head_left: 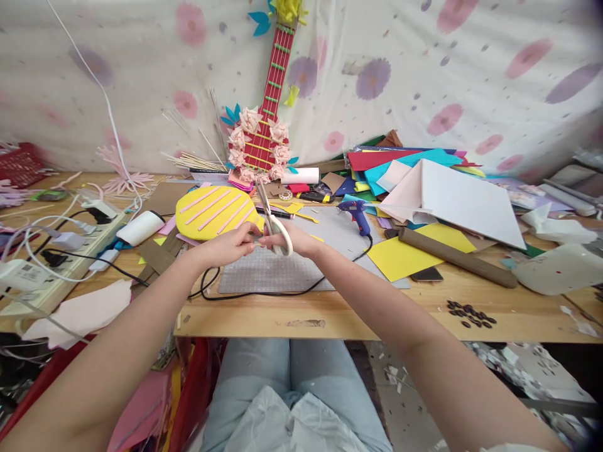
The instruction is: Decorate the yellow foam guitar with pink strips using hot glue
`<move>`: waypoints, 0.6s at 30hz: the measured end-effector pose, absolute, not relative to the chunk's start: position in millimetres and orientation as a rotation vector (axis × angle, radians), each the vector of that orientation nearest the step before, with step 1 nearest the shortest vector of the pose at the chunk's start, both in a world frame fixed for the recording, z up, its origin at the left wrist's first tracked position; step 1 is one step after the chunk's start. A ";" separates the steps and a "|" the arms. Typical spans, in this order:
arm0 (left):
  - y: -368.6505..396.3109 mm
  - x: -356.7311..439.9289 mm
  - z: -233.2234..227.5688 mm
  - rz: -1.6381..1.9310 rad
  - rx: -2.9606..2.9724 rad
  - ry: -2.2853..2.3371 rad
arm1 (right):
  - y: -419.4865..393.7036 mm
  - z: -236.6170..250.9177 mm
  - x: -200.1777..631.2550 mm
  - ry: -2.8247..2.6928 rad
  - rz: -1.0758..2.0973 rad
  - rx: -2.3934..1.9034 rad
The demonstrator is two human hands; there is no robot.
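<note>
My right hand [296, 242] grips a pair of scissors [282, 237] with white handles. The blades point up and away from me over the desk. Close against it, my left hand [233, 245] has its fingertips pinched together; whatever is between them is too small to make out. Just beyond my left hand lies a rounded yellow piece [207, 216] with slanting pale pink strips across it. Both hands are above a grey cutting mat [301, 273].
A red paper guitar [277, 69] with pink flowers leans against the curtain. Right of the mat stands a blue glue gun [358, 216], its black cord crossing the mat. Coloured sheets [405, 251], a cardboard tube [456, 256], dark beads [471, 314] and a power strip [61, 263] lie around.
</note>
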State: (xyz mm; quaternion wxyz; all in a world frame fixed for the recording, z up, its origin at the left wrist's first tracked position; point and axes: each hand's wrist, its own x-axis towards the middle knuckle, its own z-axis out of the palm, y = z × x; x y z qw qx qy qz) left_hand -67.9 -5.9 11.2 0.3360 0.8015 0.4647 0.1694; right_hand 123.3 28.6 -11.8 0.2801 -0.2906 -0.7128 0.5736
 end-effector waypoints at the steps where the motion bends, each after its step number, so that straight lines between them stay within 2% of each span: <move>1: -5.1 -65.1 12.0 0.411 2.150 1.227 | 29.4 -12.1 124.7 -1.929 1.546 -0.786; 4: -2.7 -58.0 12.5 0.593 2.326 1.297 | 32.7 -15.2 129.9 -1.954 1.503 -0.876; 6: -1.3 -52.6 8.7 0.983 2.320 1.430 | 34.8 -18.1 132.3 -1.873 1.428 -0.985; 9: 0.5 -39.6 -4.4 1.526 1.868 1.649 | 35.9 -22.4 132.6 -1.697 1.335 -1.111; 10: 1.1 -33.6 -9.7 1.568 1.662 1.653 | 35.5 -23.7 132.0 -1.655 1.329 -1.121; 12: 2.0 -20.5 -19.2 1.389 1.354 1.492 | 33.5 -26.2 131.2 -1.623 1.333 -1.110; 18: 1.0 -5.8 -23.8 1.274 1.038 1.170 | 30.3 -20.9 152.4 -1.927 1.341 -0.979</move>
